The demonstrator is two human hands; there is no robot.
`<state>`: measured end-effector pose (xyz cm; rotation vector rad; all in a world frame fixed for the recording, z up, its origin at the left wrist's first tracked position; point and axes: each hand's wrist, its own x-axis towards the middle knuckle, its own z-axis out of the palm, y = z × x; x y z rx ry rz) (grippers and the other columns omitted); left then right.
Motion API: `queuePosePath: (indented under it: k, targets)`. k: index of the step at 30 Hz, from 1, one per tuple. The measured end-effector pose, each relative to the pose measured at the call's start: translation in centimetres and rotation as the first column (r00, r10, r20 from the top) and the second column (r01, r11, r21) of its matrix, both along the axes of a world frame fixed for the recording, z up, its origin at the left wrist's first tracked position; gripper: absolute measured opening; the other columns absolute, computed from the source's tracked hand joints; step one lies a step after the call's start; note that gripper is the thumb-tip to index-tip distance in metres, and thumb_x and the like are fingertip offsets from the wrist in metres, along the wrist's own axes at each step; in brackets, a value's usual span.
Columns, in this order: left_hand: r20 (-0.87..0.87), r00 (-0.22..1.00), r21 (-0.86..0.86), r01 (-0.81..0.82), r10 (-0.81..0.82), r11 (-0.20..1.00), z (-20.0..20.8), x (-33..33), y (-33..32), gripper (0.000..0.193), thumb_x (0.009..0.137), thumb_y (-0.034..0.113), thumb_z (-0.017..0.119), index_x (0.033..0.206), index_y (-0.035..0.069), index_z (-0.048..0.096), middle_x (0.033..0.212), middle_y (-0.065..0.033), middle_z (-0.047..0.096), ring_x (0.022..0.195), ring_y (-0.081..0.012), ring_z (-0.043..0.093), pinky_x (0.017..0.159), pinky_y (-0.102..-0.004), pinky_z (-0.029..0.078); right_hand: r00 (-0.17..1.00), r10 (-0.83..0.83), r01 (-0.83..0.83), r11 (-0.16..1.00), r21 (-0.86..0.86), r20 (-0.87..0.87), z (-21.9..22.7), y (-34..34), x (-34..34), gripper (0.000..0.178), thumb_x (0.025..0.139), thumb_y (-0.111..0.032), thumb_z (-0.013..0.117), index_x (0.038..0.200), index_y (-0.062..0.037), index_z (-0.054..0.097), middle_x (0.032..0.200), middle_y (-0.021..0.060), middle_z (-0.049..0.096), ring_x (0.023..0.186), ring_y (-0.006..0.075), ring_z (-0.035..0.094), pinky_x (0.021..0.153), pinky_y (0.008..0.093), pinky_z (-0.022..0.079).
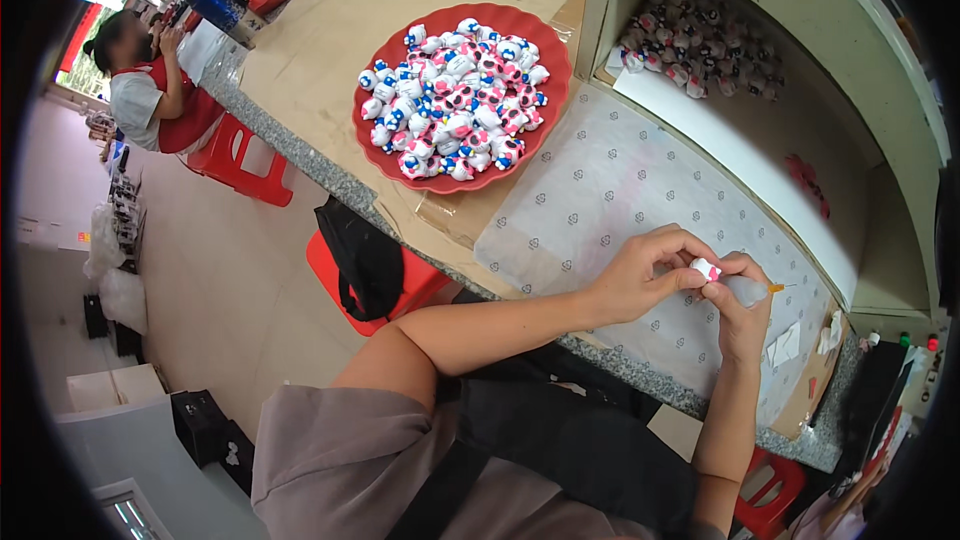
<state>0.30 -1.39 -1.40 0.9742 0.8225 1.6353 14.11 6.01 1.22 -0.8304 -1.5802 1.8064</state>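
My left hand [645,275] pinches a small white figurine [705,268] with pink patches between thumb and fingers. My right hand [740,315] is closed around a translucent squeeze bottle [742,290] with an orange collar and a thin needle tip pointing right. Its fingertips also meet the figurine, so both hands touch it. They are above a pale patterned sheet [560,210] on the table. Left of the hands, a red scalloped plate [556,70] is heaped with several similar figurines [455,100] in white, pink and blue.
A shelf cubby [870,70] holds many more figurines [705,40]. Folded white tissue [784,347] lies right of my hands. A black bag [368,260] rests on a red stool [425,285]. At the far left sits another person [160,90], near a dark blue tumbler [215,5].
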Motion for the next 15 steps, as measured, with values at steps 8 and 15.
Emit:
queuePosePath:
  k: [8, 15]
  targets:
    - [-0.418, 0.890, -0.002, -0.199, 0.180, 0.980, 0.5, -0.7, 0.2, 0.017, 0.079, 0.007, 0.053, 0.095, 0.002, 0.053, 0.086, -0.0069, 0.050, 0.073, -0.0129, 0.050, 0.066, -0.0245, 0.042, 0.997, -0.044, 0.047, 0.997, -0.055, 0.060, -0.5, 0.2, -0.9, 0.021, 0.066, -0.006, 0.066, 0.083, -0.0010, 0.055, 0.072, 0.0035, 0.054, 0.062, 0.0109, 0.051, 0.056, 0.0214, 0.042]
    - [-0.714, 0.130, 0.539, -0.525, 0.688, 0.658, 5.7, -11.5, -2.8, 0.017, 0.069, 0.002, 0.060, 0.086, 0.004, 0.060, 0.082, -0.0078, 0.054, 0.079, -0.0190, 0.052, 0.070, -0.0280, 0.041, 0.998, -0.047, 0.042, 0.994, 0.104, 0.051, 1.6, 0.4, 0.7, 0.030, 0.067, -0.002, 0.060, 0.096, 0.0021, 0.055, 0.076, 0.0050, 0.055, 0.062, 0.0090, 0.050, 0.057, 0.0205, 0.042]
